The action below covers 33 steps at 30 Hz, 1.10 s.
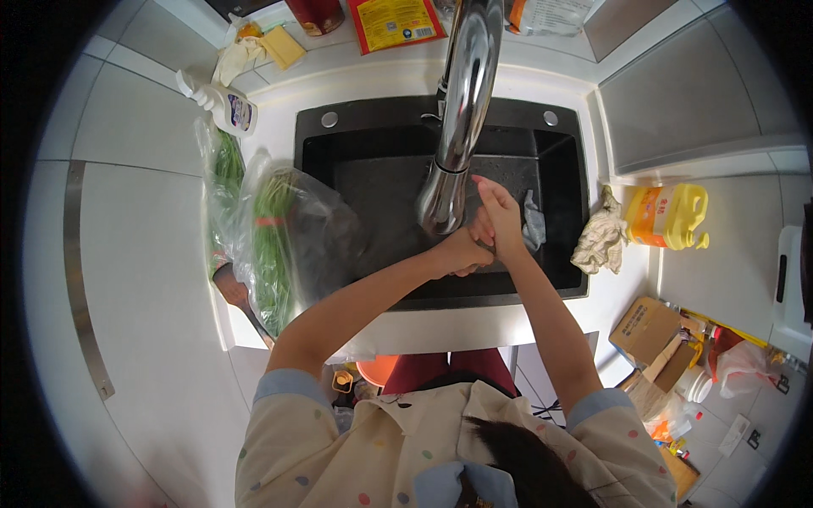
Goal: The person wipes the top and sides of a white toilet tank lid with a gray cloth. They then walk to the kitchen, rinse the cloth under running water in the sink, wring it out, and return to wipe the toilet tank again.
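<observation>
Over a black sink (381, 184), my two hands are pressed together beside the head of a chrome faucet (448, 197). My left hand (463, 251) has its fingers curled and meets the palm side of my right hand (502, 213). The thumb and a finger of the right hand point toward the faucet. Whether anything small lies between the palms is hidden. To the right of the hands, a wet grey cloth (533, 221) lies in the basin.
Left of the sink are bagged green stalks (272, 254) with a red band, a wooden spatula (235, 289) and a white spray bottle (232, 111). A crumpled rag (600, 235) and a yellow jug (667, 216) stand right. Food packets (397, 22) line the back ledge.
</observation>
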{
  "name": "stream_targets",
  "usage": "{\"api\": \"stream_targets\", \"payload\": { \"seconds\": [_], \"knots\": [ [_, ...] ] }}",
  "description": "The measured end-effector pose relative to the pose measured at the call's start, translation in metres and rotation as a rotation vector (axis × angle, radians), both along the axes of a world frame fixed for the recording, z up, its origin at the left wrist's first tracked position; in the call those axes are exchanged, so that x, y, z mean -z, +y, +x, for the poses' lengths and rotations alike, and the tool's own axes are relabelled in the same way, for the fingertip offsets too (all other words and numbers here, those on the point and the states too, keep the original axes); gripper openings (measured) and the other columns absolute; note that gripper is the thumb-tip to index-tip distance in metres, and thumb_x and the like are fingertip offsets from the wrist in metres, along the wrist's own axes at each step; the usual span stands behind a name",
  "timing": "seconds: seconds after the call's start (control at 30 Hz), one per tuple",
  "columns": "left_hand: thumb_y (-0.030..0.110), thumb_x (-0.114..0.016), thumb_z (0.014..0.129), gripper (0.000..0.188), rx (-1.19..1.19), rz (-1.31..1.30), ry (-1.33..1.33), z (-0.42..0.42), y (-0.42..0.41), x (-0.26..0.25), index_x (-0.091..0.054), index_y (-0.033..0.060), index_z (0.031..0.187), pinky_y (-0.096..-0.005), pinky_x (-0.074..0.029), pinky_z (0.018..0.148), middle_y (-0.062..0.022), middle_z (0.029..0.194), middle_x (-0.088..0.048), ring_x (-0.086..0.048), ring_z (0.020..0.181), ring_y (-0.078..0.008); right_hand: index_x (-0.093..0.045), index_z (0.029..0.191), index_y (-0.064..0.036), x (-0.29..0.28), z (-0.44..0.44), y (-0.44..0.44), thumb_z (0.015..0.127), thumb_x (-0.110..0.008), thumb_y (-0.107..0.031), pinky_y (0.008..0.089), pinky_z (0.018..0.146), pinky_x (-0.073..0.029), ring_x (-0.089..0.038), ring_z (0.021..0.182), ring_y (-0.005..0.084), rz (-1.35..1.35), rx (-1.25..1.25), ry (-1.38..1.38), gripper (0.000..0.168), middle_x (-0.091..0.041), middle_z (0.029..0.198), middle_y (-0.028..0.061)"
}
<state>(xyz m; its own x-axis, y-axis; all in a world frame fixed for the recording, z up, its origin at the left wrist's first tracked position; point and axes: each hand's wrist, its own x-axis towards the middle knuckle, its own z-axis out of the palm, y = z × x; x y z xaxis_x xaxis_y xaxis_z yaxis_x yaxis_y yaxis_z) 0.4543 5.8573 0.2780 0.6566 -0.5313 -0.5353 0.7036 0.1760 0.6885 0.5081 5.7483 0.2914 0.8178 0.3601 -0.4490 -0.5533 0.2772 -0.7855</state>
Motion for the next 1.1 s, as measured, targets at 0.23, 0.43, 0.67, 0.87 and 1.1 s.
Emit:
{"api": "stream_targets", "payload": {
  "seconds": [0.23, 0.43, 0.67, 0.87, 1.1],
  "knots": [
    [0.016, -0.073, 0.068, 0.048, -0.280, 0.679, -0.669, -0.007, -0.021, 0.074, -0.044, -0.0043, 0.100, -0.0347, -0.048, 0.062, -0.0158, 0.075, -0.061, -0.062, 0.071, -0.0273, -0.052, 0.108, 0.001, 0.062, 0.003, 0.001, 0.092, -0.052, -0.026, 0.0268, 0.032, -0.026, -0.026, 0.030, 0.0095, -0.090, 0.177, 0.020, 0.032, -0.035, 0.043, 0.0011],
    [0.022, -0.070, 0.073, 0.045, -0.202, 1.070, -0.486, -0.002, -0.033, 0.062, -0.043, -0.0080, 0.094, -0.0423, -0.050, 0.064, -0.0261, 0.079, -0.061, -0.062, 0.076, -0.0398, -0.052, 0.103, 0.005, 0.103, 0.016, 0.008, 0.093, -0.049, -0.021, 0.0288, 0.032, -0.027, -0.033, 0.031, 0.0123, -0.281, 0.367, 0.031, 0.028, -0.040, 0.048, 0.0037],
    [0.016, -0.061, 0.078, 0.025, -0.239, 0.962, -0.409, -0.005, -0.032, 0.083, -0.046, -0.0012, 0.088, -0.0346, -0.043, 0.042, -0.0139, 0.068, -0.058, -0.057, 0.053, -0.0274, -0.058, 0.097, 0.003, 0.101, 0.026, 0.014, 0.091, -0.049, -0.017, 0.0313, 0.041, -0.038, -0.047, 0.043, 0.0162, -0.395, 0.177, 0.093, 0.023, -0.046, 0.056, 0.0050],
    [0.009, -0.054, 0.075, 0.015, -0.162, -0.678, 0.491, -0.008, -0.006, 0.014, -0.044, 0.0069, 0.086, -0.0202, -0.020, 0.034, 0.0033, 0.057, -0.037, -0.028, 0.039, -0.0059, -0.062, 0.093, -0.003, 0.008, 0.023, -0.010, 0.089, -0.045, -0.032, 0.0315, 0.058, -0.041, -0.049, 0.063, 0.0165, 0.302, -0.284, 0.247, 0.034, -0.048, 0.068, 0.0047],
    [0.010, -0.055, 0.074, 0.018, -0.226, -1.670, 0.443, -0.038, -0.047, -0.028, -0.039, 0.0073, 0.083, -0.0193, -0.017, 0.031, 0.0032, 0.052, -0.033, -0.024, 0.034, -0.0034, -0.048, 0.068, -0.009, -0.017, -0.010, 0.009, 0.092, -0.038, -0.044, 0.0281, 0.061, -0.038, -0.044, 0.062, 0.0148, 1.111, -0.405, 0.078, 0.043, -0.044, 0.064, 0.0003]
  ]
}}
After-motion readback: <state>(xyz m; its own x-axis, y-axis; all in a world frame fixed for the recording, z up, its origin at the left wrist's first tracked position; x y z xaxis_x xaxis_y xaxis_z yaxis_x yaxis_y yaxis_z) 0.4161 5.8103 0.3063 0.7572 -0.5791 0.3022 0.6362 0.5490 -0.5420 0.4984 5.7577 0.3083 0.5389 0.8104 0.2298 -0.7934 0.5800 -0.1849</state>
